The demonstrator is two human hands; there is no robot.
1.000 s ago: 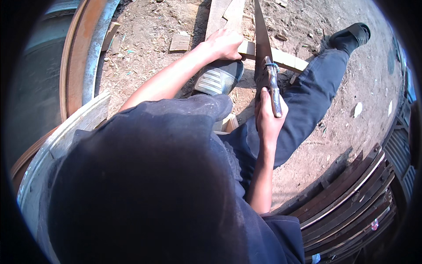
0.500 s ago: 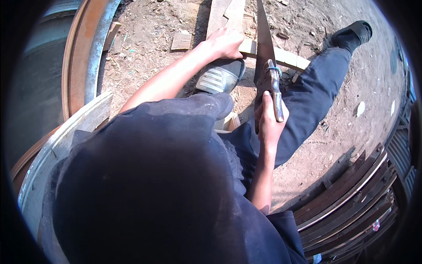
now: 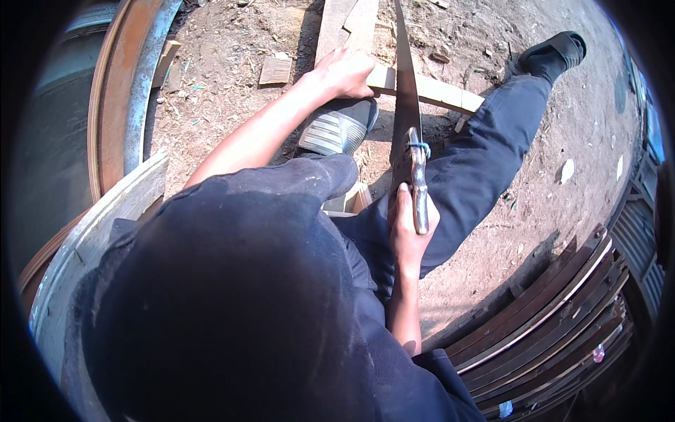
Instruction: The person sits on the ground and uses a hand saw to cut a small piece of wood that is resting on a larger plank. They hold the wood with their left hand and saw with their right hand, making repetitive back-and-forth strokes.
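My left hand (image 3: 346,72) grips a pale wooden strip (image 3: 443,91), just above my sandalled left foot (image 3: 330,130); the strip lies crosswise at the lower end of a wider upright-lying board (image 3: 344,28). My right hand (image 3: 411,221) is closed on the worn handle (image 3: 419,190) of a handsaw, with a blue tie near its top. The saw's long dark blade (image 3: 404,84) crosses the strip just right of my left hand.
My outstretched right leg (image 3: 513,130) and sandal (image 3: 555,55) lie on the dirt ground (image 3: 534,211). At left lean curved-looking panels and frames (image 3: 112,105) and a whitish board (image 3: 91,225). A stack of dark planks (image 3: 541,330) sits lower right, corrugated metal (image 3: 636,239) beyond. A small offcut (image 3: 274,70) lies nearby.
My right hand and the saw have moved down toward me, pulling the blade back across the strip. My left hand stays on the strip, shifted slightly left in the picture along with the view.
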